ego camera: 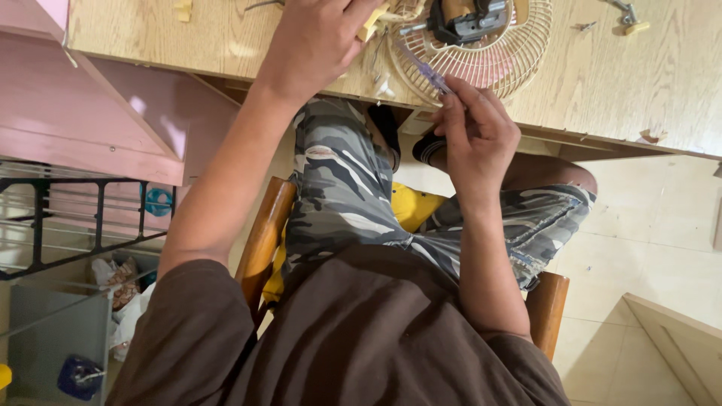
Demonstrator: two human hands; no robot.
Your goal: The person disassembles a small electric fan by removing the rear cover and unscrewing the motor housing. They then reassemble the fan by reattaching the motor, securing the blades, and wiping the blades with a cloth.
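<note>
Seen from above, looking down past a brown shirt and camouflage shorts on a wooden chair (263,233).

Far left: a pink shelf unit (90,113) over a black wire rack (68,218), well apart from the work.

Left of centre: left hand (316,41) reaching up onto the wooden counter (150,34), fingers curled down over a small cream plastic part (370,28) at the edge of a fan grille; exact grip hidden under the knuckles.

Centre right: round cream wire fan grille (496,64) lying flat on the counter, a dark motor block (466,21) sitting in its middle.

Just below the grille's rim: right hand (475,135), fingers pressed together and pinching a slim clear-handled screwdriver (421,68). Long axis slanting up and to the left, tip pointing between the grille and the left hand. Right hand nearer the tool; left hand nearer the cream part.

Far right: small metal hardware (626,15) loose on the counter, pale floor tiles (647,225) below.
</note>
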